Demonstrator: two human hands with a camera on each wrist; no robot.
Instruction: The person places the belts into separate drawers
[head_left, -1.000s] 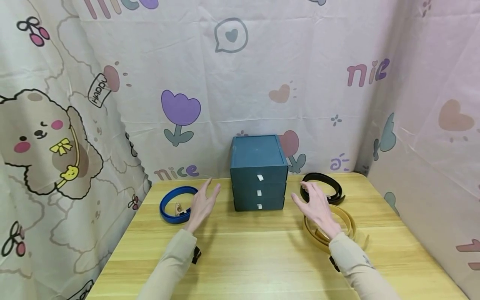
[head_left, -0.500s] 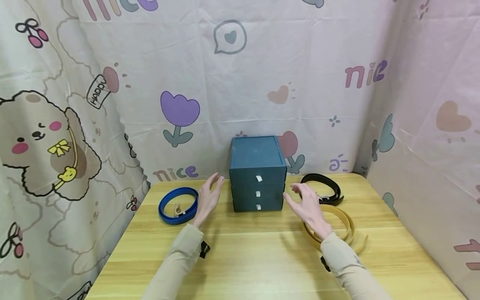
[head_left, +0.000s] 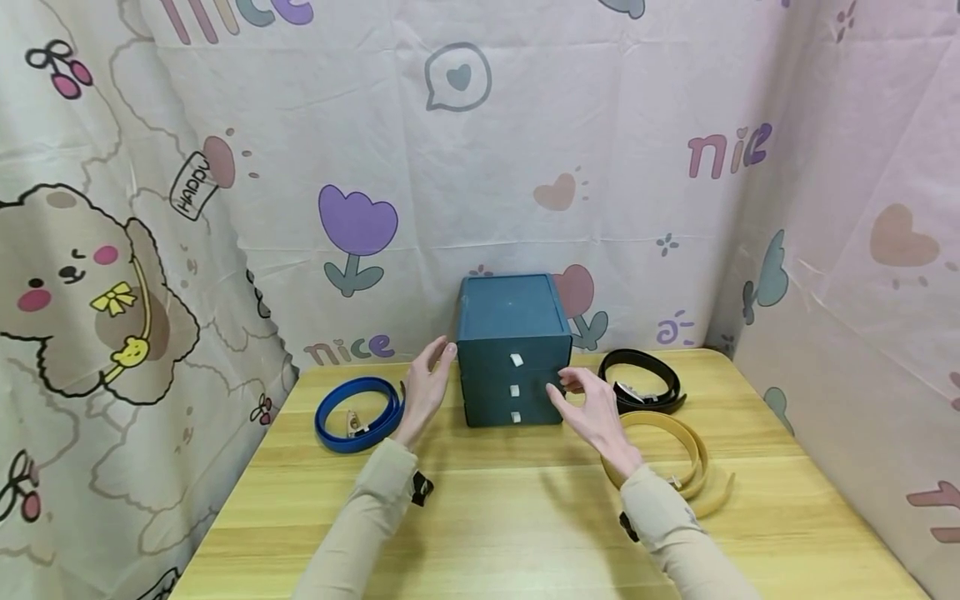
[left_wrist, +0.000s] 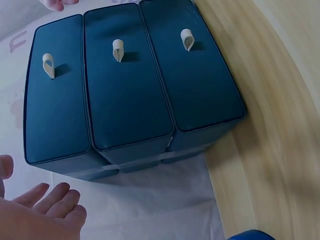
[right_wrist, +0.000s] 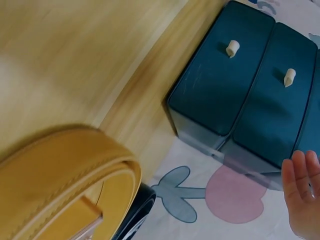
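Observation:
A dark blue box with three stacked drawers (head_left: 487, 367) stands at the back of the table, each drawer front carrying a small white pull tab (left_wrist: 118, 50). Just left of the box is my left hand (head_left: 424, 390), thumb and fingers apart with nothing between them; in the left wrist view its fingers (left_wrist: 62, 200) lie near the box's side. My right hand (head_left: 596, 408) hovers by the box's right front, fingers loosely bent and holding nothing. In the right wrist view its fingertips (right_wrist: 300, 165) are close to a drawer's edge; whether they touch it I cannot tell.
A coiled blue belt (head_left: 330, 431) lies on the table (head_left: 480, 517) at left. At right lie a coiled black belt (head_left: 672, 379) and, nearer, a coiled yellow belt (head_left: 701, 458). Printed cloth (head_left: 510, 150) hangs behind and at both sides.
Both hands have moved inward toward the box, the left one going right and up, the right one going left. The box and belts have stayed in place.

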